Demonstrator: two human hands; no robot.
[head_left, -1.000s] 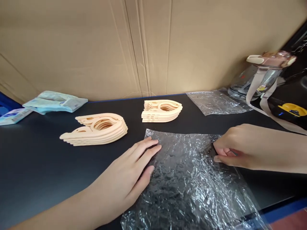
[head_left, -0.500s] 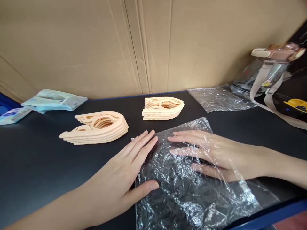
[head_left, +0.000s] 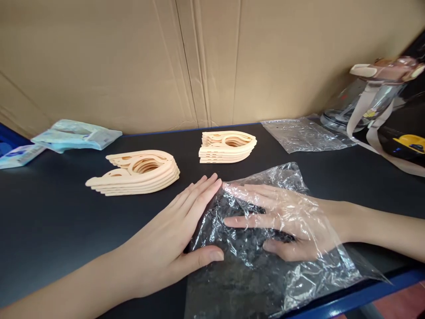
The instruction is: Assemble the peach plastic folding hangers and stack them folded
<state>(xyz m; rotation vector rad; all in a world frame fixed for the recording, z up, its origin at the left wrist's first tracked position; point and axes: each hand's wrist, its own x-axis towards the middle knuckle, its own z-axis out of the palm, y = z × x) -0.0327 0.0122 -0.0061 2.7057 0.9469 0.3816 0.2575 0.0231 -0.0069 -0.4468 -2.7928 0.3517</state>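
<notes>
A crinkled clear plastic bag (head_left: 245, 274) lies on the black table in front of me. My right hand (head_left: 282, 219) is inside it, seen through the film, with its fingers spread and pointing left. Flat along the bag's left edge rests my left hand (head_left: 186, 226), fingers stretched out and thumb apart, pressing on the film and the table. Beyond my left fingertips sits a stack of beige plastic folding hangers (head_left: 149, 177), folded up. A second, similar hanger stack (head_left: 229, 153) lies farther back, near the middle.
Another clear bag (head_left: 299, 135) lies flat at the back right, beside a transparent bottle (head_left: 381, 95) with a strap (head_left: 361, 110). Light-blue tissue packs (head_left: 76, 135) lie at the back left. A cardboard wall (head_left: 133, 66) stands behind the table. The table's blue edge (head_left: 358, 301) runs close by.
My right hand has slid slightly left, deeper inside the bag, and the film over it has shifted. My left hand stays nearly in place. The view has tilted a little.
</notes>
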